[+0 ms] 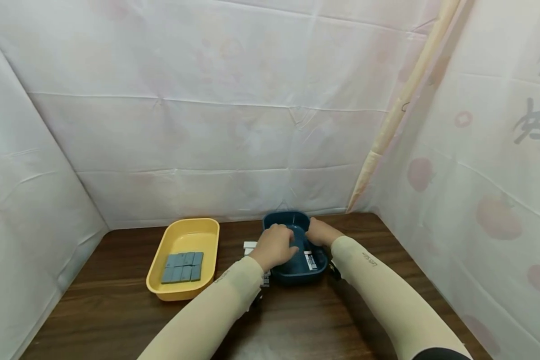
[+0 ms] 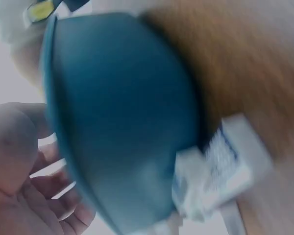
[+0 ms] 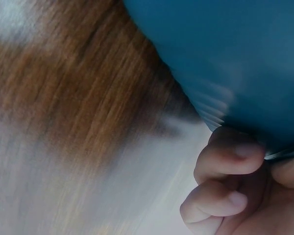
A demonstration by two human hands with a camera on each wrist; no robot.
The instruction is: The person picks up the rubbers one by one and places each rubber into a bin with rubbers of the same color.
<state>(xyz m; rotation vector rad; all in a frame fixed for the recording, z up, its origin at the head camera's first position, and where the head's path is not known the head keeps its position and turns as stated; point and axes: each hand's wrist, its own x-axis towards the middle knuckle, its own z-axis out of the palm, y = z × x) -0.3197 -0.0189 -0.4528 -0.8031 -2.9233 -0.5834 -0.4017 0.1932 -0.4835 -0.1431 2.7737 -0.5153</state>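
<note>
A dark wooden table (image 1: 117, 310) stands inside a booth of pale plastic sheeting (image 1: 234, 130). Taking the blue tray (image 1: 297, 267) as the landmark: it sits near the back middle of the table, with both of the person's hands on it.

To the left of the blue tray, a little apart from it, lies a yellow tray (image 1: 180, 292), holding a flat block of grey tiles (image 1: 182, 266) laid side by side.

Both forearms, in cream sleeves (image 1: 234, 295), reach forward to the blue tray. The left hand (image 1: 275, 246) lies over the tray's left rim, fingers bent down into its hollow; the left wrist view shows the fingers loosely curled behind the rim, but blur hides whether they grip it. The right hand (image 1: 320, 232) is at the tray's right rim; in the right wrist view its fingers (image 3: 230, 157) are curled and pinch the rim's edge.

Small white tiles (image 1: 250, 245) lie on the wood just beside the blue tray's left side, partly hidden by the left hand.
</note>
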